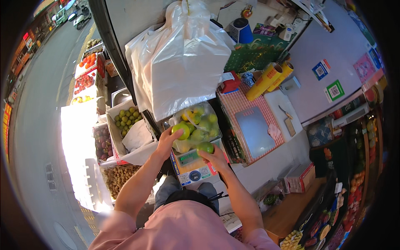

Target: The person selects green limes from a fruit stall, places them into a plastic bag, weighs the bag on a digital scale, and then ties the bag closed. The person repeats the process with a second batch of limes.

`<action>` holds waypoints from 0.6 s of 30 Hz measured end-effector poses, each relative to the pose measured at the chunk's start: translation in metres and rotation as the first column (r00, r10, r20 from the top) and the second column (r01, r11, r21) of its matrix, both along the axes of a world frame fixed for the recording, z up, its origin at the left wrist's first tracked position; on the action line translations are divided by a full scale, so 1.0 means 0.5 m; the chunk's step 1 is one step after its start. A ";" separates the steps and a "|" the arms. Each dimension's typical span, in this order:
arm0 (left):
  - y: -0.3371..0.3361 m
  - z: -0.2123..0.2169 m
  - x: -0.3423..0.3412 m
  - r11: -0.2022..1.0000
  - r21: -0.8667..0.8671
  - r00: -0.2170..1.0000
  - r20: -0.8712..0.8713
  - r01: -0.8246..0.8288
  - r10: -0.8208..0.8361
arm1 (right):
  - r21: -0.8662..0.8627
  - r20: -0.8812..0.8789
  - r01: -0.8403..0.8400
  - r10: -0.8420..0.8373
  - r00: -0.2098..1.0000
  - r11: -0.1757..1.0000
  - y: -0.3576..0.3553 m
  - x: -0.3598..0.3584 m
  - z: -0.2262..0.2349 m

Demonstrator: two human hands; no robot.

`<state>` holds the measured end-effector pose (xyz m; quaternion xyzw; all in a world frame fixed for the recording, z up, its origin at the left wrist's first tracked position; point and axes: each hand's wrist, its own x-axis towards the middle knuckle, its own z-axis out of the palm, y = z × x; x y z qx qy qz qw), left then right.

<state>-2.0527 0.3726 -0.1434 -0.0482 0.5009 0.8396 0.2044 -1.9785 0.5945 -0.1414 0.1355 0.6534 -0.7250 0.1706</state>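
My left hand (167, 138) is closed round a yellow-green citrus fruit (181, 130) at the near left side of a clear plastic bag. A darker green citrus fruit (205, 147) is in my right hand (214, 157), just off the bag's near right side. The clear bag (210, 110) bulges with several green and yellow citrus fruits and rests on a scale. Below the bag, the scale's greenish display (188, 157) shows between my hands. Parts of my left fingers are hidden behind the fruit.
A thick stack of white plastic bags (179, 62) hangs beyond the scale. To the left stand a box of green fruit (127, 118) and a crate of dark purple fruit (103, 143). Rightward are a checked cloth (235, 106), yellow film rolls (264, 81) and a knife (285, 111) on a white board.
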 end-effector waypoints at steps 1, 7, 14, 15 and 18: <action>-0.002 -0.005 0.008 0.995 0.078 0.998 -0.015 -0.057 0.058 | 0.014 0.038 -0.047 0.046 0.998 0.999 0.002 -0.041 -0.017; 0.028 -0.024 0.085 0.928 0.269 0.948 -0.114 -0.259 0.297 | 0.363 -0.301 -0.420 0.531 0.792 0.832 -0.071 -0.272 -0.177; 0.098 0.000 0.110 0.878 0.205 0.868 -0.171 -0.432 0.467 | 0.693 0.210 -0.702 0.886 0.415 0.165 -0.001 -0.378 -0.174; 0.103 0.001 0.108 0.866 0.196 0.852 -0.179 -0.460 0.493 | 0.747 0.117 -0.628 0.889 0.443 0.215 0.036 -0.387 -0.160; 0.115 0.009 0.107 0.877 0.131 0.858 -0.184 -0.462 0.480 | 0.783 0.050 -0.566 0.881 0.470 0.257 0.112 -0.417 -0.122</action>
